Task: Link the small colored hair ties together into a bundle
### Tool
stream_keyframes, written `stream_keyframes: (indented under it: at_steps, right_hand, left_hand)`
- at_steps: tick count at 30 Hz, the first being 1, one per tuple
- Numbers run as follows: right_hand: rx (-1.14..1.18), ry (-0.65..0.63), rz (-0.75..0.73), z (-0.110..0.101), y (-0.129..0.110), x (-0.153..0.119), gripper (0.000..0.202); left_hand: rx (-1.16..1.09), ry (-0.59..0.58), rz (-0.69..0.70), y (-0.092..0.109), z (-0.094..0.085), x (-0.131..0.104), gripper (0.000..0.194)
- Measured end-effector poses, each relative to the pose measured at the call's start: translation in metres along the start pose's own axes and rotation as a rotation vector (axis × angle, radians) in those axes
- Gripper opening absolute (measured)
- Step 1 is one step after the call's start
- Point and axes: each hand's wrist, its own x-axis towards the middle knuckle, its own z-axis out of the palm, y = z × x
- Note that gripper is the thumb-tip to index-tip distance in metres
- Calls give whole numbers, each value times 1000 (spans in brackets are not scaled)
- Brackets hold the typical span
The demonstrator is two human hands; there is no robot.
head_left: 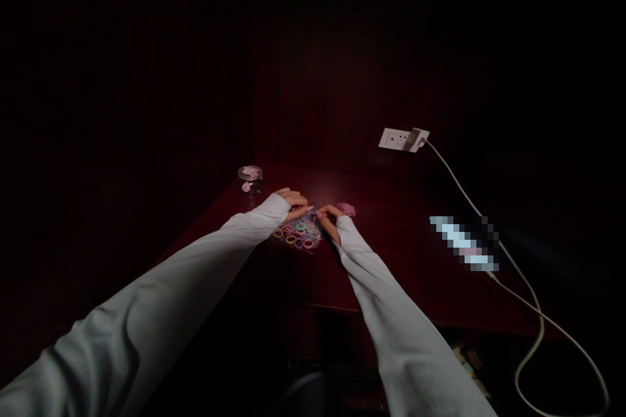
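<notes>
A loose pile of small colourful hair ties (297, 234) lies on the dark red table, with yellow, pink, green and purple loops among them. Over the pile's far side, my left hand (293, 202) is closed, thumb and fingertips pinched together. My right hand (329, 218) faces it from the right, its fingers also pinched. The fingertips of both hands are close to each other. Whatever small thing they grip is too dim and tiny to make out. Just beyond my right hand sits a small pink bunch (347, 209) of thin strands or bands.
A clear round container (250, 174) with pink and white pieces stands at the table's back left. A wall socket (398, 139) holds a plugged-in charger; its white cable (541, 319) loops down the right to a pixelated, bright device (462, 244) on the table (391, 273).
</notes>
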Motion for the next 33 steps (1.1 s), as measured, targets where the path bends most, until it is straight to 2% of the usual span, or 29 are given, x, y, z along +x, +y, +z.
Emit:
stream_keyframes:
  at_steps: [7,15,19,23,33]
  right_hand:
    - [-5,71,-19,2,3,1,55]
    - [-78,-14,-16,-7,-3,0,34]
    - [-81,-5,-1,-11,-10,-3,33]
    - [-107,-41,-47,-12,-12,-2,29]
    - [-87,14,-47,-5,0,2,37]
  left_hand:
    - [-12,10,5,-4,3,0,35]
    - [-20,-15,14,-1,1,0,35]
    - [-18,-20,21,1,0,0,36]
    - [-23,-21,14,2,-1,0,37]
    - [-42,-16,-32,-3,5,0,34]
